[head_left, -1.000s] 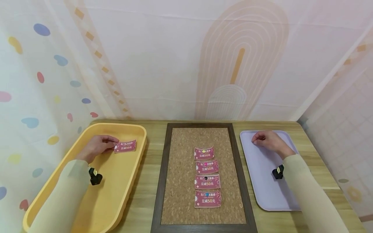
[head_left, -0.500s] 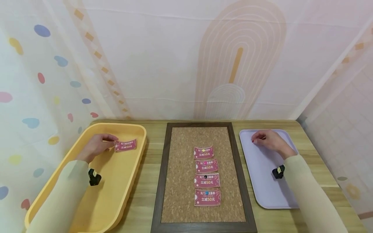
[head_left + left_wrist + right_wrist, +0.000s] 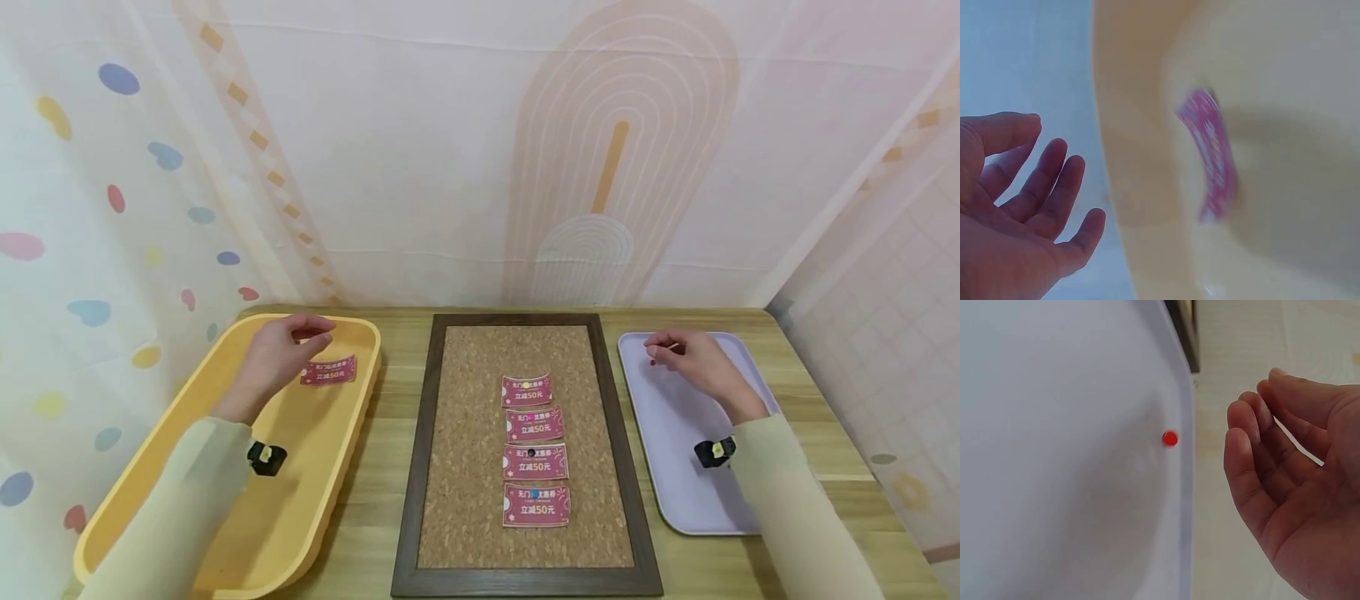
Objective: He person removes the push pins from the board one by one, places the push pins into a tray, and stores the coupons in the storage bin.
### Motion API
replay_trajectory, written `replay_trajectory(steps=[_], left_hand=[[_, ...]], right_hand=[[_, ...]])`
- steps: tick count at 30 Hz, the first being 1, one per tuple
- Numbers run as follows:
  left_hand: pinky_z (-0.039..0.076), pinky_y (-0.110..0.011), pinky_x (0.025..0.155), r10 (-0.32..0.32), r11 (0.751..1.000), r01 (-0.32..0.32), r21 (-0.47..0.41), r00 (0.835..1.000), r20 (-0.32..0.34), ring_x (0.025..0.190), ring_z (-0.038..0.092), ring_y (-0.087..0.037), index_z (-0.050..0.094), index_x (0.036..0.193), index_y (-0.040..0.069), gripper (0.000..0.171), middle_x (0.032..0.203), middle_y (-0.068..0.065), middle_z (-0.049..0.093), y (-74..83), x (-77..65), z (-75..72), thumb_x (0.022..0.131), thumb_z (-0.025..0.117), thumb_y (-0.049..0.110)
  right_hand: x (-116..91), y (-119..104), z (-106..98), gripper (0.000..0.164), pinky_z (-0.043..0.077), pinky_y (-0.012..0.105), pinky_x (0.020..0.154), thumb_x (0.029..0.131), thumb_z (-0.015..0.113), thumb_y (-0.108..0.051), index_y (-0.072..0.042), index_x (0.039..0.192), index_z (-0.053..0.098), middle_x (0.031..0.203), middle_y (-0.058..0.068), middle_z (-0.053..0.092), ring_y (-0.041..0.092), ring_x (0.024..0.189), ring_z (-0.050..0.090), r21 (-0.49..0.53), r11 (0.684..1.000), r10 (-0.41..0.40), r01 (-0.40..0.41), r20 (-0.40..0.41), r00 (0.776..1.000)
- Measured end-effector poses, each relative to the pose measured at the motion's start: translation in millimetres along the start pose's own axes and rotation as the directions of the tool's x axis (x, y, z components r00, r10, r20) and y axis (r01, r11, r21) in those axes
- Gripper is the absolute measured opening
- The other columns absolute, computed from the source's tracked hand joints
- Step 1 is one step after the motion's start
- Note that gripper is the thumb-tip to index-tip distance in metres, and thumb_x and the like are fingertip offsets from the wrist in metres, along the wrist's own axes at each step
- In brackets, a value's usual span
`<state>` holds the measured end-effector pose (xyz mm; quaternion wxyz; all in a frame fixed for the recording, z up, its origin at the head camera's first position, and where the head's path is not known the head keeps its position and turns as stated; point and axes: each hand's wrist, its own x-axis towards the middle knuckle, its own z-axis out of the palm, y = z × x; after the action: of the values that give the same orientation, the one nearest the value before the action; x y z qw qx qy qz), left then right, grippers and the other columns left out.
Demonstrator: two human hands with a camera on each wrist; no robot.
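My left hand (image 3: 281, 354) hovers over the yellow tray (image 3: 300, 533) with loosely bent fingers and nothing in them. Below it lies a curved pink paper coupon (image 3: 330, 372), apart from the fingers in the left wrist view. My right hand (image 3: 693, 367) is above the lilac tray (image 3: 697, 500), thumb and fingertips close together, holding nothing. Beneath its fingertips a small red pushpin (image 3: 1170, 438) rests in the tray by the rim. Between the trays, a cork board (image 3: 468, 467) bears a column of several pink coupons (image 3: 536, 462), each with a coloured pin.
A dark wooden frame (image 3: 408, 500) surrounds the cork. Wood-patterned table surface (image 3: 375, 467) shows between the board and both trays. A patterned cloth (image 3: 420, 167) hangs behind the table and along both sides.
My left hand has let go of the coupon and risen up and slightly right; the coupon stays in the yellow tray. The right hand has barely moved, and the red pin now shows below its fingers.
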<state>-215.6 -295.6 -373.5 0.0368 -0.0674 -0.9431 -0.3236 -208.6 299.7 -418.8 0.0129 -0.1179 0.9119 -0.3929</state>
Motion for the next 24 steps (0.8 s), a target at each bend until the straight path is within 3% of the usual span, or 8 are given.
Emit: replay_trajectory(steps=[8,14,21,24], left_hand=[[0.050,-0.053,0.097,0.085,0.992,-0.087,-0.093,0.996,-0.030,0.110,0.066,-0.039,0.070,0.120,-0.002,0.024,0.117,-0.021,0.072,43.3,-7.2,10.5,0.102,0.065,0.013],[0.054,-0.036,0.089,0.123,0.981,-0.128,-0.146,0.991,-0.045,0.114,0.067,-0.035,0.068,0.123,0.001,0.025,0.119,-0.016,0.071,66.4,-11.2,22.7,0.102,0.066,0.013],[0.054,-0.050,0.095,0.130,0.966,-0.130,-0.223,0.991,-0.013,0.117,0.066,-0.034,0.066,0.128,0.002,0.028,0.123,-0.014,0.070,90.1,-14.1,39.3,0.102,0.066,0.013],[0.053,-0.049,0.096,0.130,0.955,-0.126,-0.267,0.992,-0.003,0.114,0.067,-0.033,0.067,0.128,0.001,0.028,0.123,-0.014,0.071,97.8,-15.2,46.9,0.101,0.066,0.011]], right_hand=[[-4.2,-20.5,8.1,0.022,0.051,0.025,0.073,0.104,0.063,-0.013,0.005,0.116,0.069,0.092,0.011,0.071,0.031,0.088,0.067,0.010,0.999,-0.035,0.035,-0.053,0.998],[-6.1,-37.4,14.2,0.024,0.053,0.025,0.075,0.104,0.062,-0.015,0.004,0.117,0.069,0.099,0.015,0.072,0.032,0.089,0.069,0.021,0.998,-0.063,0.065,-0.070,0.996],[-7.5,-53.0,22.8,0.019,0.051,0.026,0.071,0.104,0.063,-0.015,0.000,0.111,0.070,0.092,0.010,0.071,0.019,0.082,0.065,0.028,0.995,-0.088,0.091,-0.098,0.991],[-7.6,-58.9,27.7,0.018,0.050,0.027,0.070,0.103,0.063,-0.016,0.000,0.110,0.070,0.091,0.009,0.071,0.019,0.081,0.065,0.031,0.994,-0.097,0.100,-0.102,0.990]])
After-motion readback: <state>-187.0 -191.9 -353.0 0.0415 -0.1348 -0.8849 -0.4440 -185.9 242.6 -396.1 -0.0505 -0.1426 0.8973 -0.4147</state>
